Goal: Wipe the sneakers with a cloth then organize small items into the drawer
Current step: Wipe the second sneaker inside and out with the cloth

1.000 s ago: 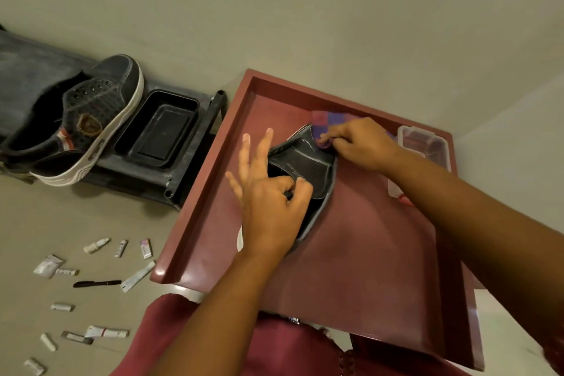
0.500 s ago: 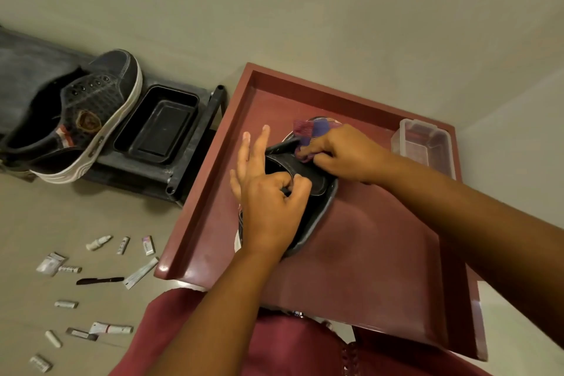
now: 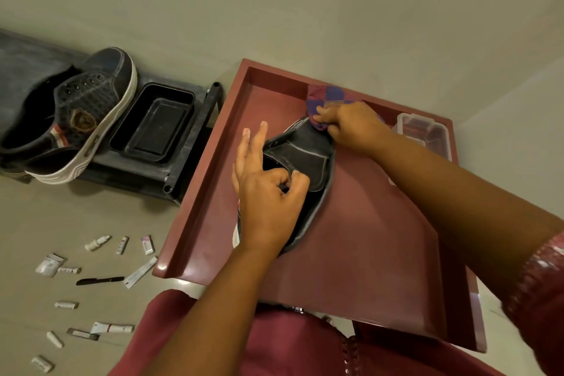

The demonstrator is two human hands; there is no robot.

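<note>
A dark sneaker (image 3: 308, 159) lies on the maroon tray-like surface (image 3: 366, 253). My left hand (image 3: 268, 192) pinches the edge of its opening, two fingers raised. My right hand (image 3: 351, 128) presses a purple and red checked cloth (image 3: 329, 98) against the sneaker's far end. The second dark sneaker (image 3: 79, 113), with a white sole, rests on a black rack (image 3: 189, 143) at the left. Several small tubes and packets (image 3: 122, 246) lie scattered on the floor at the lower left.
A black plastic tray (image 3: 155, 125) sits on the rack beside the second sneaker. A clear plastic box (image 3: 424, 131) stands at the maroon surface's far right corner. A black pen-like item (image 3: 100, 280) lies among the floor items. My maroon garment (image 3: 274, 345) fills the bottom.
My right hand drew the cloth toward me over the sneaker, then pushed it back to the far end. My left hand kept its hold on the opening.
</note>
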